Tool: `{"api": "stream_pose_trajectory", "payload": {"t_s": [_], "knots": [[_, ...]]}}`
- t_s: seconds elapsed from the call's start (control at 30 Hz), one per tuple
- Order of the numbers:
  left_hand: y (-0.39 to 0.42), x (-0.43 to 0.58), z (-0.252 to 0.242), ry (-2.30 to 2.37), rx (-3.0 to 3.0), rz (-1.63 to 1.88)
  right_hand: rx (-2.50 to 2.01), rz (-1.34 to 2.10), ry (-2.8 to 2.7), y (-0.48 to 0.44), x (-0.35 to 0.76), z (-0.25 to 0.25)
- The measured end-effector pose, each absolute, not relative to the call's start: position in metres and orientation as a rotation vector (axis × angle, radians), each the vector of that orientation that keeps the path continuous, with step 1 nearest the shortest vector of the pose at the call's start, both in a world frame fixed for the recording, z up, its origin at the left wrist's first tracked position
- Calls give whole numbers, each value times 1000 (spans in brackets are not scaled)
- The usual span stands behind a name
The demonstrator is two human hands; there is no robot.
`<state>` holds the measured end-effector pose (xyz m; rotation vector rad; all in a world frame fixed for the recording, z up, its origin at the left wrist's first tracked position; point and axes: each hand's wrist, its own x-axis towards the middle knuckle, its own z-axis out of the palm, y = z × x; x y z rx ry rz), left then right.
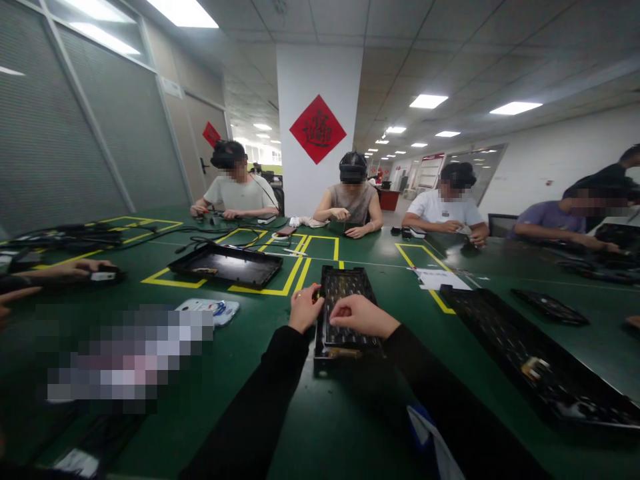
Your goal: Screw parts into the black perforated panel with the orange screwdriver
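In front of me a black rectangular plastic casing (345,287) lies lengthwise on the green table, its inside covered with rows of small shiny spots. A brownish strip (345,353) shows at its near end. At the casing's left edge is my left hand (306,309), fingers curled closed. A small orange-and-yellow thing (317,291) shows at those fingertips; its kind is unclear. Over the casing's middle my right hand (364,316) is bent down with its fingers pinched together. Whatever may be between them is hidden or too small to name.
Another black casing (227,264) lies left beyond my hands, and a long one (530,360) to the right. A phone-like clear case (213,311), paper (443,279) and dark cables (200,239) are on the table (250,413). Co-workers sit around it; another person's hand (83,270) is at left.
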<state>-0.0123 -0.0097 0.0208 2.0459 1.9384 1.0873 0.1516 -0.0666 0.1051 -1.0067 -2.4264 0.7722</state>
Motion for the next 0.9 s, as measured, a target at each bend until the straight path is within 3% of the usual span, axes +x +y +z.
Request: {"api": "stream_pose_trajectory", "payload": {"t_s": [0.13,0.37,0.9], "knots": [[-3,-15,11,1877,2080,1180,-963,987,-2495,-67,193,78],[1,-16,6,1894,2079,1202,-833,704,-2510,-75,196,63],[0,-16,6,1863,2098,1198,-748,574,-2565,-84,192,62]]}}
